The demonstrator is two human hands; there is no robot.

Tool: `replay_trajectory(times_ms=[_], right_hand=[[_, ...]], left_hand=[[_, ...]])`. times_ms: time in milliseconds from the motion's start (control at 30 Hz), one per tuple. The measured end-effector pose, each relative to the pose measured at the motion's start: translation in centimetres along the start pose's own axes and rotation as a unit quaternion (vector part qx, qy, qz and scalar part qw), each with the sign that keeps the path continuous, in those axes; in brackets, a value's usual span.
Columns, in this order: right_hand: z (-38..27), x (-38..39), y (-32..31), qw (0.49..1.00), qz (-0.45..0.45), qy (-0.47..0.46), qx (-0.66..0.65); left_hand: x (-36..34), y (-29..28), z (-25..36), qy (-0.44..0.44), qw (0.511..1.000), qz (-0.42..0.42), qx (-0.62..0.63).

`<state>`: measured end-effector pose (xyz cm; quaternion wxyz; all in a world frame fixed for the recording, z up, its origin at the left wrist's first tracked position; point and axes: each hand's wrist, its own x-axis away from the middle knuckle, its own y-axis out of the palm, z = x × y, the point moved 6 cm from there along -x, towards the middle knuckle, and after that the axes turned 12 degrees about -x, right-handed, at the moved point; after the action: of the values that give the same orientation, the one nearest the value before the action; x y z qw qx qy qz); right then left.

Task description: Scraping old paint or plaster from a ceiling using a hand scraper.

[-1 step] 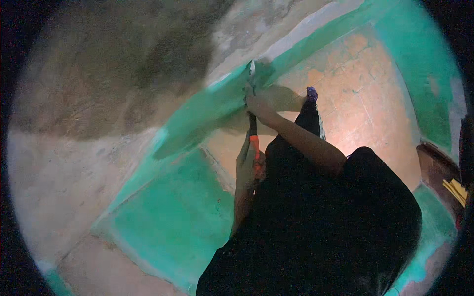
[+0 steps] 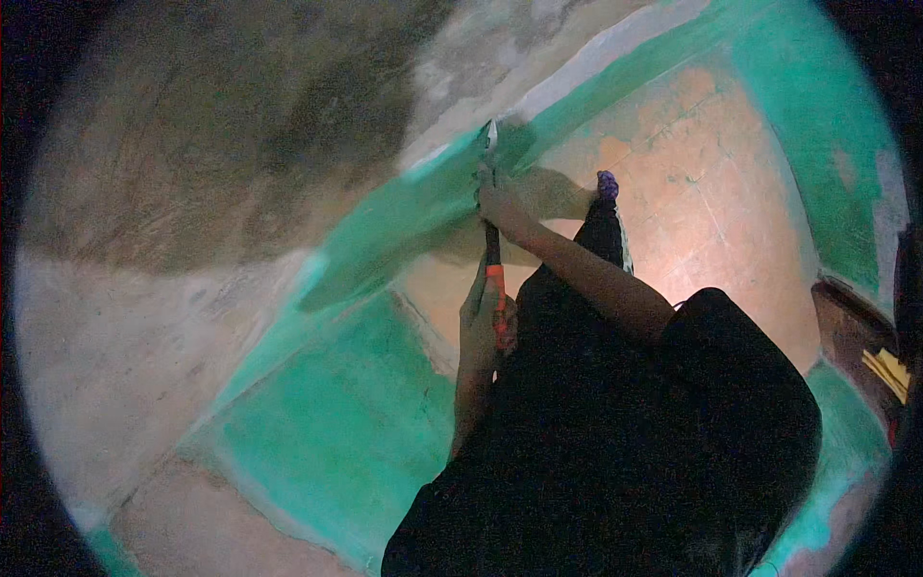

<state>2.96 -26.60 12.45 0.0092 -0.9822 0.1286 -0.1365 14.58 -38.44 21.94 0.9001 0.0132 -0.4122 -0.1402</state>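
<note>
I hold a long, slim tool (image 2: 493, 252) with a pointed metal head, a black shaft and an orange-red grip. My left hand (image 2: 477, 317) is closed around the orange-red grip, close to my body. Farther up, my right hand (image 2: 500, 207) wraps round the shaft just below the metal head. The tip of the head lies over the upper edge of a green painted band (image 2: 385, 221), and I cannot tell whether it touches. Dim light hides the details of the tool and of my fingers.
Beyond the green band is a rough grey-brown surface (image 2: 240, 125), partly in shadow. A worn orange-pink floor (image 2: 711, 192) is at the right. My foot in a purple covering (image 2: 607, 186) rests there. A brown container (image 2: 851, 317) with yellow items (image 2: 886, 373) stands at the far right.
</note>
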Motion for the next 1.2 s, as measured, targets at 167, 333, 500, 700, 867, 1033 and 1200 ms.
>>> replay_trajectory(times_ms=[167,333,500,700,867,1033,1200], right_hand=[[1.1,0.0,0.1,0.968,-0.001,0.162,-0.192],[1.9,-0.5,0.4,0.989,0.013,0.038,-0.142],[2.9,-1.0,1.0,0.994,-0.055,0.029,-0.088],[1.0,0.4,-1.0,0.919,-0.059,0.136,-0.366],[3.8,-2.2,-1.2,0.91,-0.076,0.095,-0.396],[1.1,-0.2,0.0,0.896,-0.066,0.188,-0.398],[1.2,0.1,-0.8,0.898,-0.043,0.146,-0.412]], left_hand=[[-0.8,-0.1,-0.5,-0.023,0.999,-0.016,-0.02],[0.2,0.1,0.6,-0.017,0.997,0.017,-0.069],[-0.2,0.7,0.4,0.014,1.0,-0.02,0.014],[-0.8,1.8,0.4,-0.016,0.999,0.026,-0.042],[-1.6,3.1,1.3,0.01,0.998,0.009,-0.069],[-0.6,1.8,1.0,0.06,0.992,0.004,-0.113],[-1.0,2.4,0.4,0.037,0.991,0.036,-0.12]])
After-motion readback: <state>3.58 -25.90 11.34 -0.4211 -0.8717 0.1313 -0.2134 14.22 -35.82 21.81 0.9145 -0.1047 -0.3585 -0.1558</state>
